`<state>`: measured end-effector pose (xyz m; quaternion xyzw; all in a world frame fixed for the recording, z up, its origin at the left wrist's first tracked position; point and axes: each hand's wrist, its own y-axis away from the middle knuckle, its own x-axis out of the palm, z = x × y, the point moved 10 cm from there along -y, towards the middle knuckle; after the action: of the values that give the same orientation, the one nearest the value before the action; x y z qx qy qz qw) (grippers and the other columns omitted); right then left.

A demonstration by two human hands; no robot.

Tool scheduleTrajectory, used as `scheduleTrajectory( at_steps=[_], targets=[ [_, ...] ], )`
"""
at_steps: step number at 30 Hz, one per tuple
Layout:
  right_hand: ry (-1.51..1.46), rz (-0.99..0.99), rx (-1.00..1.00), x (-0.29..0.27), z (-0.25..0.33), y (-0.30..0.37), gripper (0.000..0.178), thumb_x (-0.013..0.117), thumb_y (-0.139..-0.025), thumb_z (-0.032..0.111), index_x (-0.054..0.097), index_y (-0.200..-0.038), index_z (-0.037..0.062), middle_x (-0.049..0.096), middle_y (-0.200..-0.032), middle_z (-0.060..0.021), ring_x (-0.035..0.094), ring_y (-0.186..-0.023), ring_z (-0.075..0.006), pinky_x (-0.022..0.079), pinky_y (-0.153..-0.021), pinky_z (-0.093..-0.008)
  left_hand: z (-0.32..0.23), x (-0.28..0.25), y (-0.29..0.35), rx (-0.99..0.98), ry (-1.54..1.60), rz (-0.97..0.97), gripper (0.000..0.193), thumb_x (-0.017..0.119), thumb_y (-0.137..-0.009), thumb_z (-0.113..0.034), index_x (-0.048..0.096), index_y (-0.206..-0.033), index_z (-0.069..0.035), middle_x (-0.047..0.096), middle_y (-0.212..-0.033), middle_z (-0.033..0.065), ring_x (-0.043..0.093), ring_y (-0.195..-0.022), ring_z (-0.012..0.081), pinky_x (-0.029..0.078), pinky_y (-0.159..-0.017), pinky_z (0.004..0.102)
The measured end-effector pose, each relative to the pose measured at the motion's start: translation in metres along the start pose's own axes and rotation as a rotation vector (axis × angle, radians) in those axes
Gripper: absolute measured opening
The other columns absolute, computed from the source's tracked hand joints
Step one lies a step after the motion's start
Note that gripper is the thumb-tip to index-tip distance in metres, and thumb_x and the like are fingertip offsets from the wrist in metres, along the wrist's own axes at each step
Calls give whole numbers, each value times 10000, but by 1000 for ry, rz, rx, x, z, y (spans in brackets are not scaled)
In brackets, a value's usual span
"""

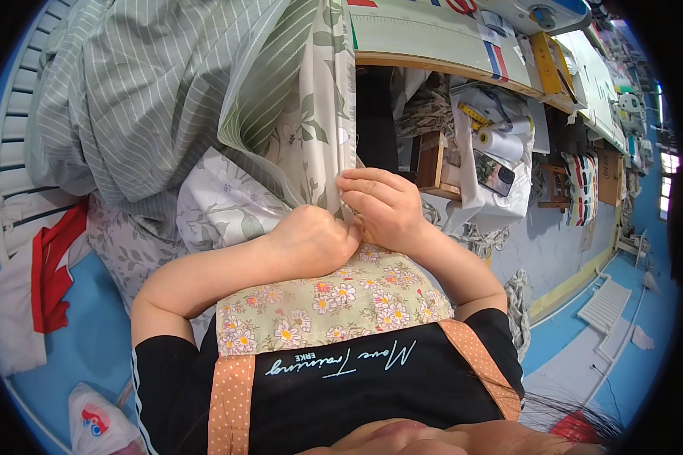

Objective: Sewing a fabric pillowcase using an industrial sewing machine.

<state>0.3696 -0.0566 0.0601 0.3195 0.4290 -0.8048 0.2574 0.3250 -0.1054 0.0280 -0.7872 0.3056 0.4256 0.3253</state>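
Note:
A large cloth hangs in front of me, grey-green with thin white stripes (pixel 152 98) on one face and pale with green leaves (pixel 322 114) on the other. My left hand (pixel 315 239) is closed in a fist on the folded edge of the leaf-print cloth. Close against it, my right hand (pixel 383 205) pinches the same edge, its fingers bent over the fold. The fingertips of the left hand are hidden. Both hands are held just above my flowered apron (pixel 334 303).
A work table (pixel 432 38) with ruler marks lies ahead. Under its edge, a white-lined bin (pixel 470 205) holds thread spools (pixel 501 144), a yellow tape measure (pixel 474 115) and a phone (pixel 495 173). At left are a white slatted rack (pixel 19 136) and red-and-white cloth (pixel 45 273).

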Motion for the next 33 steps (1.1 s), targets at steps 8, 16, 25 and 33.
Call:
scheduleTrajectory(
  at_steps=[8, 16, 25, 33],
  targets=[
    [24, -19, 12, 4, 1, 4, 315, 713, -580, 66, 671, -889, 20, 737, -1015, -107, 722, -948, -283, 612, -770, -363, 0, -1, -1, -22, -2, 11, 122, 595, -788, -139, 624, -826, -27, 591, -594, 56, 618, -486, 214, 485, -424, 362],
    [33, 90, 7, -1, 6, 1, 241, 681, -701, 105, 690, -933, 42, 720, -1052, -81, 691, -1043, -255, 561, -820, -370, 5, -26, -2, -32, 128, -1, 113, 650, -772, -139, 576, -733, -62, 604, -590, 72, 624, -499, 270, 495, -448, 371],
    [39, -35, 2, 10, -10, 7, 211, 672, -745, 108, 691, -947, 51, 725, -1012, -57, 691, -981, -221, 529, -870, -397, 76, -108, 25, -389, 205, -420, 203, 754, -773, -124, 605, -868, -25, 634, -814, 95, 630, -767, 268, 514, -717, 420],
    [41, -14, 34, 20, -21, 17, 171, 674, -746, 86, 680, -913, 49, 727, -993, -52, 692, -966, -217, 527, -864, -405, 147, -89, 87, -868, -65, -819, 683, 858, -709, -178, 478, -1254, -20, 504, -1216, 163, 528, -1042, 324, 473, -879, 416]
  ],
)
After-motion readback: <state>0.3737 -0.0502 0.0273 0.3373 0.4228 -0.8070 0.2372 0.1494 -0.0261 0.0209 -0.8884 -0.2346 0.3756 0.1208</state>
